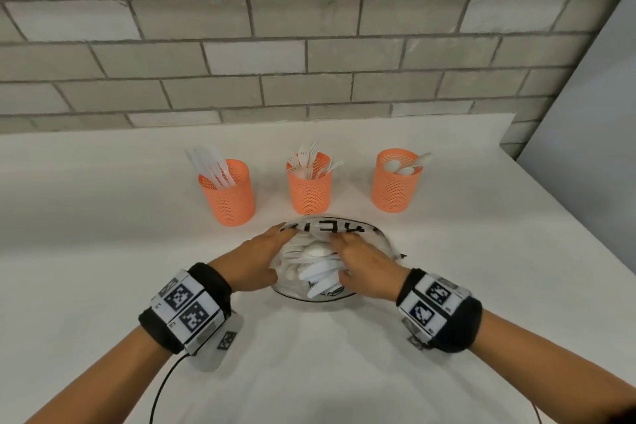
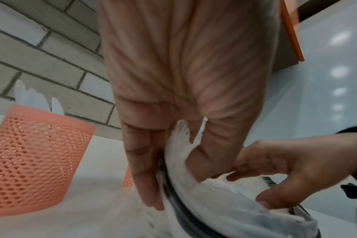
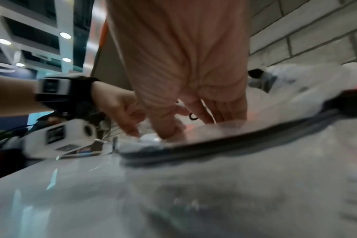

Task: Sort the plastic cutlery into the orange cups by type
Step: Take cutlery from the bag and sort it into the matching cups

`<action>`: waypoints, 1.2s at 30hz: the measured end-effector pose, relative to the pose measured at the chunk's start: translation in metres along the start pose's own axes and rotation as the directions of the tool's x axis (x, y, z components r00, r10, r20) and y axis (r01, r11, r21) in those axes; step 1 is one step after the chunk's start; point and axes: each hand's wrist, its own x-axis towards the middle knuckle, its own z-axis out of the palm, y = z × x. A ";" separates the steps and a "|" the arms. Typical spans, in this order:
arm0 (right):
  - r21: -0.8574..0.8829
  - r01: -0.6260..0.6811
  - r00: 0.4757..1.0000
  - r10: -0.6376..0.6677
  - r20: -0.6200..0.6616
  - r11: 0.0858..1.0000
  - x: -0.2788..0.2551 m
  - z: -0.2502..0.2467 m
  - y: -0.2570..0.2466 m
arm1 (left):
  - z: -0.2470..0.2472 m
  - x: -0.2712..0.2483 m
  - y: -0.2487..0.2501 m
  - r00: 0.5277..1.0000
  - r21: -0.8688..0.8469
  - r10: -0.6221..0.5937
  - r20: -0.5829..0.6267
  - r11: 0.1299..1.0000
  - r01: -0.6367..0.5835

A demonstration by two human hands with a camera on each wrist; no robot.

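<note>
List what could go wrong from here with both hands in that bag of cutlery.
1. The left hand and right hand crowd the same opening of the plastic bag, so a pull could tear it or spill the white cutlery.
2. The pieces lie tangled, so a wrong type may come up together.
3. The middle cup stands close behind and could get knocked.

black block lettering on the clear plastic bag's (image 1: 330, 227) rim (upside down, folded), not legible, wristbands' (image 1: 187, 303) square coded markers, no words
</note>
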 end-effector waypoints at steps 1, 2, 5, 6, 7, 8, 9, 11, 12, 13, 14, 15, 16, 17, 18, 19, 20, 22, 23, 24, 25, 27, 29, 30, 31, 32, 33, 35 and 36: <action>0.015 -0.023 0.998 0.022 0.057 1.000 0.008 -0.005 0.000 | -0.001 0.000 -0.001 1.000 -0.003 0.000 -0.006 1.000 0.000; 0.007 -0.038 0.992 0.037 0.117 0.999 0.016 -0.010 0.001 | -0.003 0.001 -0.002 1.000 -0.008 0.004 -0.014 1.000 -0.004; -0.016 -0.061 0.958 0.063 0.279 0.998 0.034 -0.025 0.004 | -0.004 0.001 -0.002 1.000 -0.006 -0.013 -0.023 1.000 0.013; -0.021 -0.082 0.950 0.084 0.300 0.996 0.039 -0.027 0.007 | -0.004 0.001 -0.002 1.000 -0.008 -0.021 -0.023 1.000 0.021; -0.033 -0.099 0.947 0.105 0.302 0.995 0.043 -0.028 0.011 | -0.004 0.001 -0.002 0.999 -0.015 -0.029 -0.025 0.999 0.029; -0.040 -0.112 0.947 0.119 0.300 0.993 0.047 -0.029 0.014 | -0.004 0.002 -0.003 0.999 -0.021 -0.036 -0.028 0.999 0.036; -0.043 -0.115 0.947 0.122 0.296 0.992 0.050 -0.031 0.017 | -0.005 0.002 -0.003 0.999 -0.024 -0.039 -0.031 0.999 0.038; -0.016 -0.115 0.954 0.115 0.276 0.993 0.054 -0.034 0.021 | -0.009 0.002 -0.002 0.998 -0.030 -0.039 -0.044 0.999 0.037; 0.018 -0.116 0.964 0.108 0.243 0.993 0.055 -0.036 0.022 | -0.011 0.003 -0.001 0.998 -0.033 -0.037 -0.059 0.999 0.035; 0.041 -0.122 0.973 0.111 0.203 0.992 0.055 -0.037 0.022 | -0.013 0.004 0.000 0.997 -0.034 -0.039 -0.074 0.999 0.036; 0.045 -0.111 0.980 0.102 0.170 0.993 0.055 -0.037 0.023 | -0.015 0.005 0.001 0.995 -0.034 -0.039 -0.089 0.999 0.036; 0.035 -0.103 0.982 0.096 0.163 0.994 0.056 -0.035 0.023 | -0.016 0.005 0.002 0.994 -0.034 -0.042 -0.097 0.999 0.039; 0.012 -0.096 0.980 0.092 0.175 0.995 0.056 -0.033 0.023 | -0.017 0.006 0.002 0.994 -0.035 -0.046 -0.100 0.998 0.043; -0.008 -0.092 0.977 0.092 0.194 0.996 0.056 -0.031 0.023 | -0.017 0.007 0.001 0.994 -0.038 -0.052 -0.098 0.998 0.048; -0.011 -0.082 0.975 0.083 0.204 0.997 0.057 -0.029 0.023 | -0.017 0.007 0.001 0.994 -0.042 -0.057 -0.094 0.998 0.054; -0.014 -0.084 0.972 0.085 0.219 0.996 0.056 -0.029 0.022 | -0.016 0.007 0.000 0.994 -0.052 -0.063 -0.090 0.997 0.059; -0.016 -0.084 0.969 0.085 0.234 0.996 0.056 -0.029 0.020 | -0.016 0.007 0.000 0.994 -0.064 -0.067 -0.087 0.996 0.062; -0.013 -0.089 0.962 0.089 0.258 0.996 0.056 -0.030 0.018 | -0.014 0.007 0.000 0.994 -0.080 -0.069 -0.083 0.995 0.063; -0.002 -0.095 0.961 0.092 0.262 0.996 0.057 -0.030 0.017 | -0.014 0.007 0.000 0.994 -0.083 -0.071 -0.085 0.994 0.064; 0.014 -0.094 0.962 0.088 0.259 0.995 0.059 -0.028 0.017 | -0.013 0.007 0.000 0.993 -0.087 -0.074 -0.089 0.994 0.066; 0.026 -0.099 0.962 0.089 0.260 0.995 0.060 -0.027 0.016 | -0.013 0.007 0.000 0.993 -0.093 -0.076 -0.091 0.993 0.068; 0.046 -0.105 0.957 0.089 0.275 0.993 0.062 -0.023 0.016 | -0.012 0.008 -0.002 0.992 -0.105 -0.083 -0.092 0.992 0.073; 0.053 -0.102 0.953 0.083 0.291 0.993 0.063 -0.022 0.015 | -0.013 0.008 -0.004 0.992 -0.111 -0.090 -0.092 0.991 0.079; 0.057 -0.097 0.954 0.076 0.291 0.994 0.064 -0.020 0.015 | -0.013 0.009 -0.004 0.991 -0.114 -0.093 -0.091 0.990 0.082; 0.063 -0.094 0.954 0.072 0.290 0.994 0.065 -0.019 0.015 | -0.013 0.009 -0.005 0.991 -0.118 -0.098 -0.090 0.989 0.088; 0.073 -0.093 0.954 0.068 0.291 0.993 0.065 -0.018 0.015 | -0.013 0.009 -0.006 0.991 -0.122 -0.105 -0.088 0.988 0.094; 0.079 -0.093 0.953 0.066 0.295 0.993 0.066 -0.016 0.016 | -0.013 0.009 -0.006 0.990 -0.124 -0.111 -0.087 0.987 0.100; 0.098 -0.100 0.954 0.067 0.293 0.990 0.066 -0.015 0.017 | -0.013 0.008 -0.006 0.990 -0.120 -0.116 -0.085 0.987 0.106; 0.115 -0.105 0.957 0.069 0.282 0.988 0.065 -0.016 0.018 | -0.014 0.008 -0.007 0.989 -0.118 -0.117 -0.087 0.987 0.106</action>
